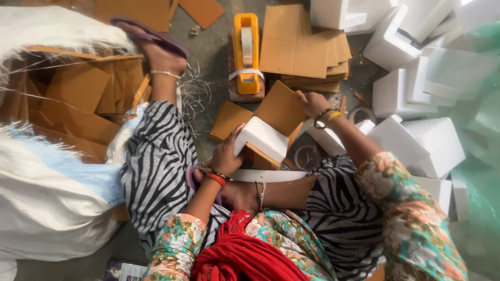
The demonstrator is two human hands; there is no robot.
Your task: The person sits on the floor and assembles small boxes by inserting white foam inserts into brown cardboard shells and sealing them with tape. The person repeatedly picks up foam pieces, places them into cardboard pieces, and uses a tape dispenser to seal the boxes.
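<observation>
My left hand (227,152) grips the near left side of a white foam block (263,139) that sits in a brown cardboard box (281,110). My right hand (312,103) holds the raised far flap of that box. The box rests on the floor between my legs, in front of my knees. An orange tape dispenser (246,52) stands on a block just beyond the box.
A stack of flat cardboard sheets (304,49) lies beside the dispenser. Several white foam blocks (411,93) are piled at the right. A large white sack (47,203) holding cardboard pieces (83,99) fills the left. Rolls of tape (306,156) lie by my right leg.
</observation>
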